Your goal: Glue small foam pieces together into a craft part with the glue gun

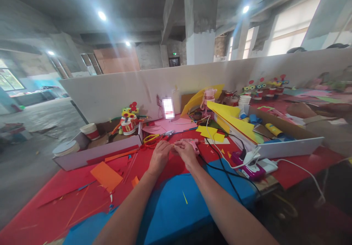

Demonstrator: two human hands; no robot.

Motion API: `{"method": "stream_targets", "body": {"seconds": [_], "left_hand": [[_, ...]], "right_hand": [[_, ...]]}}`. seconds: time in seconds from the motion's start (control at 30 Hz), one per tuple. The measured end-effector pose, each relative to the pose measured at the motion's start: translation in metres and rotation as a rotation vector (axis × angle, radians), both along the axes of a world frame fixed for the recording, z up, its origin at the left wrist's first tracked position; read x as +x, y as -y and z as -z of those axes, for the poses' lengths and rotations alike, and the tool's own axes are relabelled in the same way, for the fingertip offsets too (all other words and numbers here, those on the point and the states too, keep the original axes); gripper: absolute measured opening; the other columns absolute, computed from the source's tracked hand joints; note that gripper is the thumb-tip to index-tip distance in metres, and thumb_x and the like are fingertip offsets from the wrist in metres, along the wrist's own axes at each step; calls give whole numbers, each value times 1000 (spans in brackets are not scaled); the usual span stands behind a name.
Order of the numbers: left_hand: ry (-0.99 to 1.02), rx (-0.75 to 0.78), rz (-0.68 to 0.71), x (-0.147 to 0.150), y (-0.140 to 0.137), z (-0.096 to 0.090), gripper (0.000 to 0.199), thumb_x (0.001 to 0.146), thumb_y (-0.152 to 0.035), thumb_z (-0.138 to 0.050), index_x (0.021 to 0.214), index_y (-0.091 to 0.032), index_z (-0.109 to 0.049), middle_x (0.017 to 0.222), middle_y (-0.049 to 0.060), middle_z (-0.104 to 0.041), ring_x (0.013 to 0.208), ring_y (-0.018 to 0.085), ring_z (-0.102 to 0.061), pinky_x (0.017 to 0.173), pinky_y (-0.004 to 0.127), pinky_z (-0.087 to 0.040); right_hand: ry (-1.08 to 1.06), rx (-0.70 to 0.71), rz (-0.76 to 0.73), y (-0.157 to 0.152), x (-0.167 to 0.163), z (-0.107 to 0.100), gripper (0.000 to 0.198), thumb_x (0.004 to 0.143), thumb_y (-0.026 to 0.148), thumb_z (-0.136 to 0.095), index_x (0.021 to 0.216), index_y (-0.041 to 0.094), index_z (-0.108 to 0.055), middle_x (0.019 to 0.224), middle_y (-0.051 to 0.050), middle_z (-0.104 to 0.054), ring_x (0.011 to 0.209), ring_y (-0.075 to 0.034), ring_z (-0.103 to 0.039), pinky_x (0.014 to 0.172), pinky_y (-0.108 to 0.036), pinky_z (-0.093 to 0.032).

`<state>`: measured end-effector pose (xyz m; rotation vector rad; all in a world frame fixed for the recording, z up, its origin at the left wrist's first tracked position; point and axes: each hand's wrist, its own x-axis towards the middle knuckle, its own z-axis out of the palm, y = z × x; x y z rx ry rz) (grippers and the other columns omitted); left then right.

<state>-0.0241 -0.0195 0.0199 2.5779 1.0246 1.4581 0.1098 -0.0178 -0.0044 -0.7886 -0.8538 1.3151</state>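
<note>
My left hand (160,156) and my right hand (186,152) meet over the red table covering, fingertips pinched close together. Whatever lies between them is too small to make out, though a tiny yellowish spot shows there. Just behind my right hand is a pink tool (194,146), partly hidden, perhaps a glue gun. Scissors with yellow handles (151,138) lie beyond my left hand. Yellow paper pieces (211,133) rest to the right, and an orange paper sheet (106,176) to the left. Blue paper (176,197) spreads beneath my forearms.
A box (99,153) on the left holds paper cups and a paper-cup robot figure (128,122). On the right, another box (291,147) contains coloured tubes. Cables run from a purple power strip (249,167) across the table. A pink bottle (209,100) stands before the white partition (123,91).
</note>
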Motion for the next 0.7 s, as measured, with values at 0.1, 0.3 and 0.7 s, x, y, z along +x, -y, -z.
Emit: {"method": "stream_targets", "body": {"seconds": [0.1, 0.3, 0.7], "left_hand": [[-19, 5, 17, -2, -1, 2, 22, 89, -27, -52, 94, -23, -73, 88, 10, -69, 91, 23, -60, 90, 40, -49], [62, -102, 93, 0, -2, 4, 22, 87, -26, -56, 99, -24, -74, 97, 10, -72, 101, 24, -61, 98, 44, -46], [566, -475, 15, 3, 4, 2, 16, 73, -32, -71, 86, -23, -76, 90, 6, -74, 86, 22, -66, 84, 33, -50]], "right_hand": [[-41, -15, -37, 2, 1, -4, 27, 56, 36, -79, 72, 20, -65, 62, -1, -69, 65, -22, -69, 67, -37, -57], [-142, -14, -56, 6, 6, -7, 31, 57, 41, -80, 70, 21, -61, 65, 0, -68, 67, -20, -69, 70, -36, -56], [-141, -11, -26, 3, 2, -5, 31, 57, 39, -80, 77, 18, -69, 70, -1, -68, 68, -18, -68, 74, -36, -58]]}}
